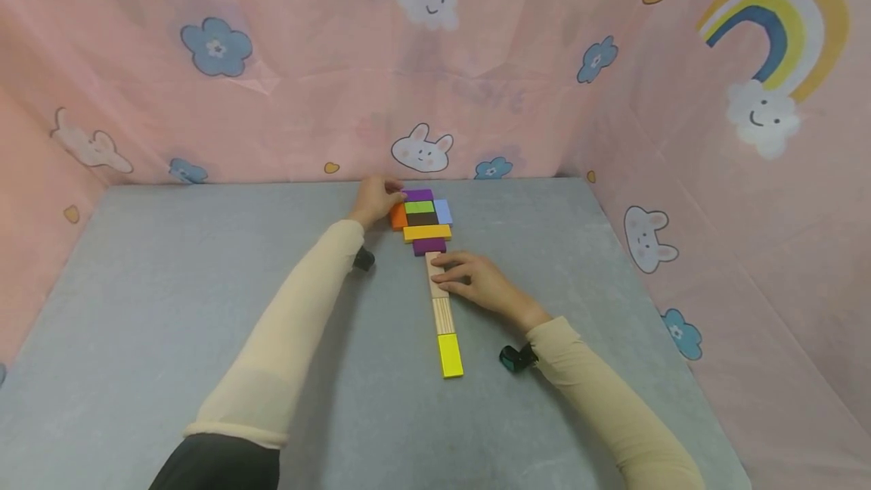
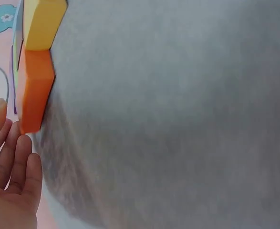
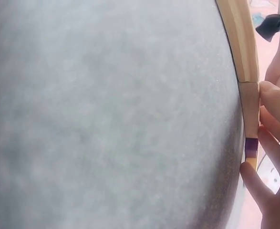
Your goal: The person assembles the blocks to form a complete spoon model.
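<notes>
Flat blocks form a figure on the table. Its upper part has a purple block (image 1: 418,194) along the top, an orange block (image 1: 398,218) at left, a light blue block (image 1: 443,212) at right, and green (image 1: 420,206) and dark (image 1: 422,219) blocks between. My left hand (image 1: 376,200) reaches the upper left corner, its fingertips right at the orange block's end in the left wrist view. Below lie an amber block (image 1: 427,233) and a second purple block (image 1: 429,246). My right hand (image 1: 481,282) touches the plain wooden block (image 1: 438,286) under them with extended fingers.
Downward from the plain block, a striped wooden block (image 1: 443,316) and a yellow block (image 1: 450,356) continue the column. The grey tabletop (image 1: 204,271) meets a pink patterned curtain (image 1: 286,112) just behind the figure. A black wrist camera (image 1: 517,358) sits at the right cuff.
</notes>
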`<state>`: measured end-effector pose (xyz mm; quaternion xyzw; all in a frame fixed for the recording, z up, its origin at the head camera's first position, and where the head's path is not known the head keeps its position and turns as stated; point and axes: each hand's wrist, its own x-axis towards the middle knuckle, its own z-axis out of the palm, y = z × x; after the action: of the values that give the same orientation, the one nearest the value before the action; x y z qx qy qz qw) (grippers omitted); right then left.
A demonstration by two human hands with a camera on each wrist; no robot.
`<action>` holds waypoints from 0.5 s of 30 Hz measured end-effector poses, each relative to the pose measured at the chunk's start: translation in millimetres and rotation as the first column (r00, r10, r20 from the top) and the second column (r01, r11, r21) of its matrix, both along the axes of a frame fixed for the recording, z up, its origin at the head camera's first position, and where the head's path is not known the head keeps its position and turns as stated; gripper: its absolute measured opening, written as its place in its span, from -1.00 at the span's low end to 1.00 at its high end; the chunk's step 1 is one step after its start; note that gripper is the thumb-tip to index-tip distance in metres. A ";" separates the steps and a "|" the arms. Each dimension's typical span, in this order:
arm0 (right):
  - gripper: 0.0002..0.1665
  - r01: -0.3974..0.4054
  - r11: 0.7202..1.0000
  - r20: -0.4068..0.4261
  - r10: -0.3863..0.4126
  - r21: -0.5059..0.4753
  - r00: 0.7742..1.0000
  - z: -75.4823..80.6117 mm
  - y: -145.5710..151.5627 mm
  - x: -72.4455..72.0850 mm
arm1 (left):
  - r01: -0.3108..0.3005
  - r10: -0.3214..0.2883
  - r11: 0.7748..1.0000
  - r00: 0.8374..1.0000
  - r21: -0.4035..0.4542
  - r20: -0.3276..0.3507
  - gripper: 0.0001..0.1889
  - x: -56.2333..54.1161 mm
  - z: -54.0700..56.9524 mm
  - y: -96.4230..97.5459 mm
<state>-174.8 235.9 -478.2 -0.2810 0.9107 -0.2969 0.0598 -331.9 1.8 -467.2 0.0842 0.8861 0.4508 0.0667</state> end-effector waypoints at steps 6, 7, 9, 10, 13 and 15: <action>-0.72 -0.022 1.000 -0.035 0.023 0.017 0.999 0.6 -0.6 -1.3 | 0.056 -0.054 0.998 0.997 0.035 -0.050 -0.70 -2.5 0.8 -24.5; -0.72 -0.026 0.999 -0.044 0.027 0.024 0.999 0.7 -0.6 -1.2 | 0.072 -0.069 0.997 0.996 0.033 -0.064 -0.70 -2.2 0.6 -30.0; -0.72 -0.031 0.999 -0.052 0.033 0.041 0.998 1.3 -0.7 -1.1 | 0.095 -0.092 0.995 0.992 0.025 -0.085 -0.70 1.3 2.0 -41.5; -0.72 -0.035 0.998 -0.059 0.038 0.050 0.998 1.4 -0.8 -1.1 | 0.106 -0.104 0.994 0.990 0.013 -0.097 -0.70 3.3 2.6 -47.7; -0.71 -0.045 0.996 -0.084 0.052 0.078 0.995 2.7 -1.5 -0.5 | 0.134 -0.136 0.991 0.983 -0.025 -0.127 -0.69 11.8 5.2 -67.4; -0.71 -0.051 0.993 -0.115 0.063 0.106 0.991 3.1 -2.1 0.0 | 0.146 -0.150 0.988 0.980 -0.042 -0.128 -0.68 18.9 8.0 -80.7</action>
<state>-174.8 233.9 -475.1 -0.3206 0.9183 -0.2305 0.0287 -312.9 -78.9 -459.2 0.1781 0.8871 0.4236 0.0433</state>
